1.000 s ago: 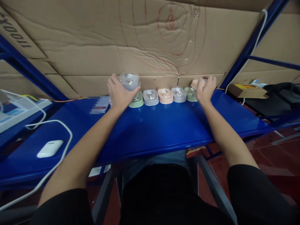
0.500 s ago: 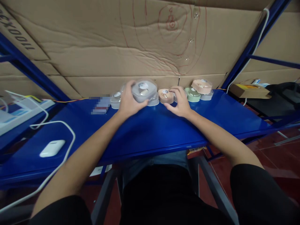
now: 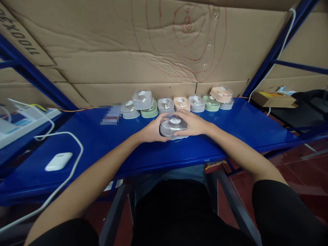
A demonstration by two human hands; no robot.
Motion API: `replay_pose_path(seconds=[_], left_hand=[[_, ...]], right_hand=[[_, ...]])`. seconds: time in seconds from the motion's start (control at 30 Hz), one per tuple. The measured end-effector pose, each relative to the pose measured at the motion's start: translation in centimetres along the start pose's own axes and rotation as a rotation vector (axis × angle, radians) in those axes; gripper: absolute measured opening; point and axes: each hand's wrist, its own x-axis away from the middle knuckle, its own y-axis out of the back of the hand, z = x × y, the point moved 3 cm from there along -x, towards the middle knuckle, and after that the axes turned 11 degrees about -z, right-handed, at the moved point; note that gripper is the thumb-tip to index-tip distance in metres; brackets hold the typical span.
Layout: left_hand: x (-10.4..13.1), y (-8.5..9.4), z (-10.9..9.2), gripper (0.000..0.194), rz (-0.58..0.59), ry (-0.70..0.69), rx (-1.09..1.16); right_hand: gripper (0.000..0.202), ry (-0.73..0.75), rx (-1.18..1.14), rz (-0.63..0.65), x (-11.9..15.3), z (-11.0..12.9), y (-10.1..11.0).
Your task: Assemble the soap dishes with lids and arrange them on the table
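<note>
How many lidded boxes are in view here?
10. Row, left to right: grey, green, grey, peach, grey, green, grey. Stacked on its ends: grey left, peach right. Left hand and right hand hold another grey; they may hide more.

grey container [image 3: 172,127] brought nearer, right hand [image 3: 195,123] now touching

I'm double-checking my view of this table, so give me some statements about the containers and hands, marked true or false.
1. The left hand and right hand hold one clear-lidded container. True.
2. The white case stands on the upper peach container. False: the white case lies on the blue table.
3. The upper peach container is raised above the row. True.
4. The right hand is empty. False: it shares the held container.
</note>
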Motion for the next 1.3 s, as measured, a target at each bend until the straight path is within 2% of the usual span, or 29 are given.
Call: replay_pose_path(seconds=[0.1, 0.17, 0.23, 0.3, 0.4, 0.47, 0.53, 0.63, 0.73, 0.83, 0.93, 1.03, 1.17, 1.3], left_hand=[[-0.1, 1.0, 1.0, 0.119, -0.025, 0.013, -0.031], [-0.2, 2.3, 1.8, 0.116, -0.034, 0.036, -0.129], [-0.2, 3.6, 2.6, 0.111, -0.003, 0.040, -0.211], [-0.2, 4.6, 3.0, 0.111, 0.013, 0.025, -0.245], [-0.3, 5.0, 3.2, 0.115, 0.018, 0.015, -0.300], [-0.3, 4.8, 2.9, 0.117, 0.021, 0.027, -0.334], [-0.4, 4.2, 2.4, 0.119, 0.027, 0.033, -0.347], [-0.3, 3.1, 1.4, 0.120, 0.039, -0.004, -0.312], [-0.1, 1.9, 0.7, 0.122, 0.038, -0.049, -0.236], [0.1, 0.9, 0.6, 0.126, 0.040, -0.033, -0.226], [0.2, 0.5, 0.7, 0.126, 0.046, -0.021, -0.239], [0.1, 1.0, 0.6, 0.125, 0.044, -0.025, -0.241], [-0.3, 3.0, 0.9, 0.130, 0.043, 0.055, -0.296], [-0.5, 5.2, 1.6, 0.121, 0.033, 0.156, -0.450]], right_hand=[[0.103, -0.019, 0.015, -0.101, -0.2, -1.1, 2.3], [0.103, -0.093, 0.056, -0.127, -0.1, -2.5, 4.2], [0.101, -0.202, 0.117, -0.068, 0.5, -4.4, 5.7], [0.096, -0.297, 0.168, 0.045, 1.3, -6.3, 6.3], [0.092, -0.359, 0.233, 0.171, 2.1, -8.3, 6.0], [0.095, -0.336, 0.286, 0.178, 2.1, -8.5, 5.3], [0.101, -0.272, 0.309, 0.120, 1.7, -7.8, 4.6], [0.117, -0.123, 0.220, 0.011, 0.9, -5.0, 3.2], [0.131, 0.040, 0.086, 0.031, 0.5, -1.9, 0.9], [0.122, 0.099, 0.049, 0.102, 0.6, -0.1, -1.6], [0.106, 0.097, 0.060, 0.082, 0.8, 0.1, -3.0], [0.099, 0.083, 0.052, 0.006, 0.9, -0.3, -2.9], [0.103, 0.067, 0.050, -0.070, 1.0, -0.3, -0.7], [0.105, 0.114, -0.015, 0.015, 1.5, 0.5, 1.1]])
